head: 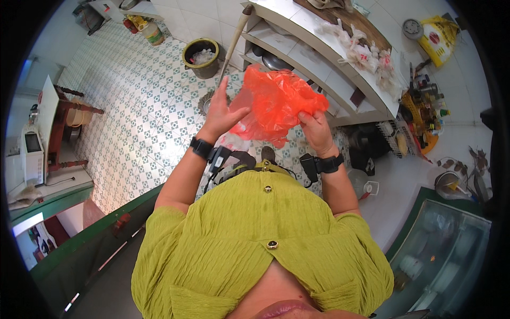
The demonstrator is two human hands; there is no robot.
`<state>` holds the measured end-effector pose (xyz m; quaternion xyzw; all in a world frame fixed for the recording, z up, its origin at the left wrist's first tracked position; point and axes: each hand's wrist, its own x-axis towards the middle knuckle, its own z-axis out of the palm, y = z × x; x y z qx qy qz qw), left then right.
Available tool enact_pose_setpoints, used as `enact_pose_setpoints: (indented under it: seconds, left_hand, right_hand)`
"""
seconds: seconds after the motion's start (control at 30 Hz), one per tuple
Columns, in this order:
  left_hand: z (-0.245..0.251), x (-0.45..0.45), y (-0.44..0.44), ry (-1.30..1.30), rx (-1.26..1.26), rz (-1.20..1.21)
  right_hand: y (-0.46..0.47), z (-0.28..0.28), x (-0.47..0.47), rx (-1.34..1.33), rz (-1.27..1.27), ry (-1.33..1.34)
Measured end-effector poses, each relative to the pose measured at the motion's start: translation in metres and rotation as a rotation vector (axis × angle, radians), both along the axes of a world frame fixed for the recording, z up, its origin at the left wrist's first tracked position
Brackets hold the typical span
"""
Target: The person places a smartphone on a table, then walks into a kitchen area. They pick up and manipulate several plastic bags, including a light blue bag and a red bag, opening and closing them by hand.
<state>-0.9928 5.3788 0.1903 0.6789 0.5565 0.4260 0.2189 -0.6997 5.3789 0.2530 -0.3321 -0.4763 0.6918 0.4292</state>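
A thin red plastic bag (275, 105), crumpled and partly spread, hangs in front of my body above the tiled floor. My right hand (317, 129) pinches its lower right edge between thumb and fingers. To the left of the bag, my left hand (220, 111) is raised with its fingers apart, and its thumb overlaps the bag's left side. I cannot tell whether that thumb touches the plastic. Below the left side of the red bag, a whitish plastic bag (233, 142) with red marks shows in part. Both wrists wear black straps with small devices.
A long-handled tool (236, 40) leans on the tiled counter (318, 28), where several knotted plastic bags (364, 56) lie. A yellow-rimmed bucket (202, 65) holds crumpled plastic. An oil jug (152, 34) stands farther back. Bottles (432, 95) line the right; a green-framed glass door (442, 243) stands lower right.
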Motion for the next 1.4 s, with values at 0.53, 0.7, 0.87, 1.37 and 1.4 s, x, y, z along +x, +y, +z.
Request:
enact_pose_setpoints:
  seconds: [0.53, 0.7, 0.87, 1.37, 1.4]
  left_hand:
    - [-0.03, 0.033, 0.008, -0.345, -0.549, -0.053]
    - [-0.042, 0.066, -0.013, -0.016, -0.68, -0.085]
    - [-0.037, 0.047, -0.001, 0.046, -0.619, 0.14]
    - [0.096, 0.114, 0.006, -1.039, -0.648, -0.021]
    - [0.098, 0.128, 0.004, -1.055, -0.616, 0.018]
  right_hand:
    - [-0.002, 0.017, 0.042, -0.216, -0.15, 0.548]
    - [0.008, 0.014, 0.065, -0.277, -0.187, 0.647]
    - [0.023, -0.001, 0.11, -0.28, -0.213, 0.66]
    - [0.011, -0.044, 0.16, 0.614, -0.54, -0.813]
    - [0.006, -0.037, 0.158, 0.758, -0.456, -0.886]
